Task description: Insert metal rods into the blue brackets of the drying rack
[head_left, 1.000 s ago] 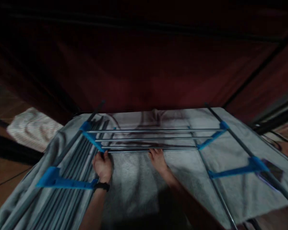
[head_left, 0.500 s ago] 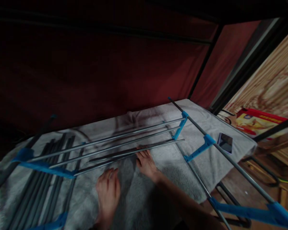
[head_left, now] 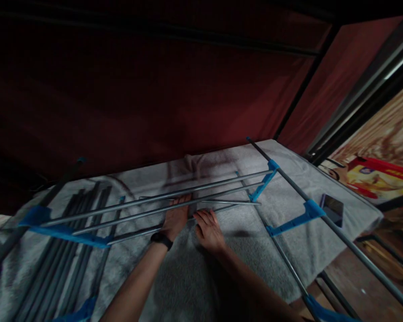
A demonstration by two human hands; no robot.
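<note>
My left hand (head_left: 176, 217), with a black band at the wrist, reaches over the front rod of a metal rack. Its fingers pass under the middle rod (head_left: 147, 211) and close over a loose thin metal rod (head_left: 228, 202) lying across beneath the rack. Beside it, my right hand (head_left: 210, 230) has its fingers bent over the front rod (head_left: 134, 235); its fingertips are partly hidden. Blue plastic brackets (head_left: 67, 235) join the rods to the side tubes (head_left: 292, 183).
Several grey tubes (head_left: 53, 259) lie together at the left on a grey blanket (head_left: 181, 277). A phone (head_left: 332, 209) rests on the blanket at the right. Beyond the edge stands a red and yellow box (head_left: 379, 179). A dark red panel (head_left: 154, 98) rises behind.
My left hand has moved forward and right, in among the rack rods. The loose rod has shifted away from me, under the rack. My right hand stays near the front rod; the view has turned slightly.
</note>
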